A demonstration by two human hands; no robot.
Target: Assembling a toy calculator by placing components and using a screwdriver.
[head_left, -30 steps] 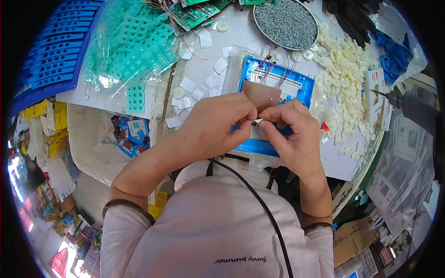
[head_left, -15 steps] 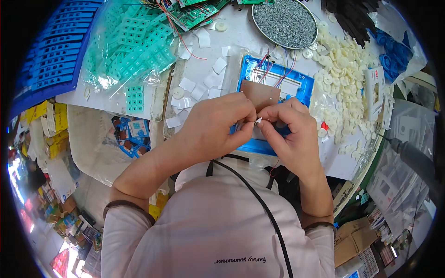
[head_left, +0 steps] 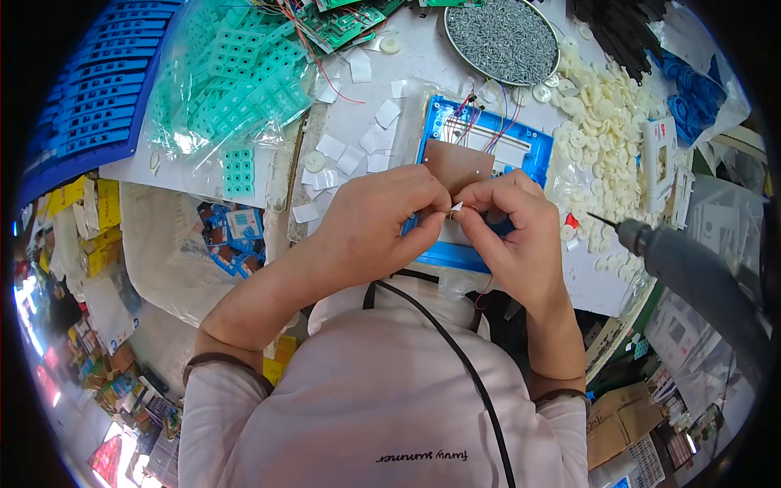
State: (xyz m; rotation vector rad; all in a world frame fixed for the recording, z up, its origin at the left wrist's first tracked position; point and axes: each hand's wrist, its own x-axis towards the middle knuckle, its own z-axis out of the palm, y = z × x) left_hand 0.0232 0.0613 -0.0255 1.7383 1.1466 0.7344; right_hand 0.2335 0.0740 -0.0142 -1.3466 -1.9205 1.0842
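Observation:
My left hand [head_left: 389, 213] and my right hand [head_left: 521, 224] meet fingertip to fingertip above the near part of a blue plastic casing [head_left: 534, 156]. Thumb and forefinger of my right hand pinch a small white piece [head_left: 457, 207], perhaps paper or tape. The left fingertips are pinched together right beside it; what they grip is hidden. Inside the casing lies a brown circuit board [head_left: 457, 165], with thin red and dark wires [head_left: 492, 138] rising beyond it. My hands cover the casing's near left part.
White square pieces [head_left: 350, 160] lie left of the casing. Beyond it stands a round tray of screws [head_left: 502, 45]; to its right spread cream discs [head_left: 602, 146]. A bag of green keypads [head_left: 236, 81] lies far left. A grey electric screwdriver [head_left: 683, 264] hangs at right.
The electric screwdriver has swung inward from the right, its tip now nearer my right hand. Both hands keep nearly the same place and pinch, and the white piece has shifted slightly.

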